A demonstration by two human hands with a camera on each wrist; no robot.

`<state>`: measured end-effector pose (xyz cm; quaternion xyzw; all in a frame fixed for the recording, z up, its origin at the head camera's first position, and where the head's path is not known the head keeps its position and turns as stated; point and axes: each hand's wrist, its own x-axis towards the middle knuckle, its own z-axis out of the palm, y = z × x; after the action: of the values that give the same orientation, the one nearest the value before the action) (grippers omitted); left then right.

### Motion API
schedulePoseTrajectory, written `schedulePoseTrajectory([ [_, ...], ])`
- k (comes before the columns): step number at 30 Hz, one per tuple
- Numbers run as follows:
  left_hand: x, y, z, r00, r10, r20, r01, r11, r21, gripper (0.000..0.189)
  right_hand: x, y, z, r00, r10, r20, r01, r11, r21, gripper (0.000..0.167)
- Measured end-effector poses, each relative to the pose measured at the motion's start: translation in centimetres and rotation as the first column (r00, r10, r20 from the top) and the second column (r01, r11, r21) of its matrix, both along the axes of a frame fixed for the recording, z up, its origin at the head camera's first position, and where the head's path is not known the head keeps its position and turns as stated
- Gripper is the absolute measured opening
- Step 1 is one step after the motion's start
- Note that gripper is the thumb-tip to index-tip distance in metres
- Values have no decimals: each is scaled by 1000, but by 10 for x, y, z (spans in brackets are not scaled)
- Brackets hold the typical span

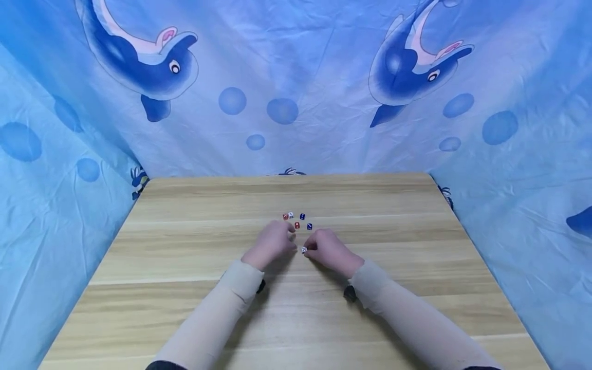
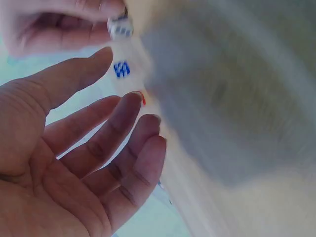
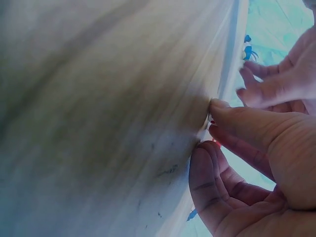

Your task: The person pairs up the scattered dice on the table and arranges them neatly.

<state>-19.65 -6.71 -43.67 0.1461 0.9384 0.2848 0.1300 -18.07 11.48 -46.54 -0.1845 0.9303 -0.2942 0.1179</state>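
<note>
Between the thumb and fingertips of my right hand (image 1: 329,250) a white die (image 1: 303,250) with dark pips is pinched, low over the wooden table. The left wrist view also shows this white die (image 2: 120,28) at the right fingertips, while the right wrist view mostly hides it behind the fingers. My left hand (image 1: 273,241) is just left of it, its fingers loosely bent and holding nothing. Beyond the hands lie a red die (image 1: 297,225), a blue die (image 1: 309,226), a second blue die (image 1: 302,216), another red die (image 1: 285,216) and a white die (image 1: 291,215).
The wooden table (image 1: 185,246) reaches back to a blue cloth backdrop (image 1: 305,56) printed with dolphins and bubbles. The cloth also hangs along both sides of the table. A dark band (image 1: 350,294) shows under the right wrist.
</note>
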Motion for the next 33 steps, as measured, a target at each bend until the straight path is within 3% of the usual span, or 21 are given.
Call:
schedulePoseTrajectory([
  [6,-27,-8,8,994,106,-13,-105,989,102,39,-1,2,0,1000,2,1,-2,1000,-10,11],
  [14,-59,-7,-4,989,123,-77,-117,990,80,33,-2,2,1,1000,-4,15,4,1000,-7,11],
  [22,-70,-3,-18,989,129,-68,-127,991,28,23,1,2,-2,1000,-2,19,2,1000,-16,12],
  [33,-78,0,-21,989,111,-94,-115,992,-41,7,-1,3,-5,1000,-8,9,8,999,-31,14],
])
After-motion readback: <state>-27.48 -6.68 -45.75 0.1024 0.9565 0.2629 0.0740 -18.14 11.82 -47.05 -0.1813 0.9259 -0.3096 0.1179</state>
